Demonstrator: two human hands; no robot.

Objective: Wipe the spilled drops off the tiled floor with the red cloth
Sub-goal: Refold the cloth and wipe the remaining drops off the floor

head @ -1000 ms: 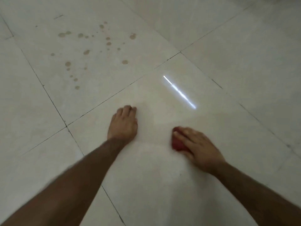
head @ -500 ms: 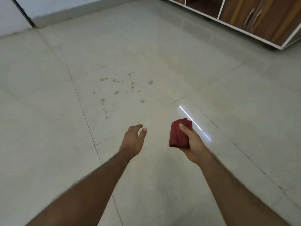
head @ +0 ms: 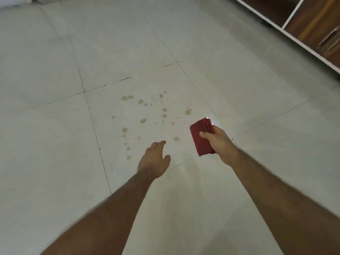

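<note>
Several brownish spilled drops (head: pixel 143 120) are scattered over one pale floor tile (head: pixel 103 52) in the middle of the view. My right hand (head: pixel 218 142) holds a folded red cloth (head: pixel 201 138) in the air, just right of the drops and clear of the floor. My left hand (head: pixel 154 159) hovers with fingers loosely apart and holds nothing, at the near edge of the drops. One drop (head: pixel 176 138) lies between the two hands.
A wooden cabinet (head: pixel 312 24) with white trim and metal handles stands at the upper right. Dark grout lines cross the floor. A bright reflection shows just behind the cloth.
The red cloth was lifted off the floor by my right hand. Both hands have come closer to the drops, which now lie right in front of them; the left hand left the floor.
</note>
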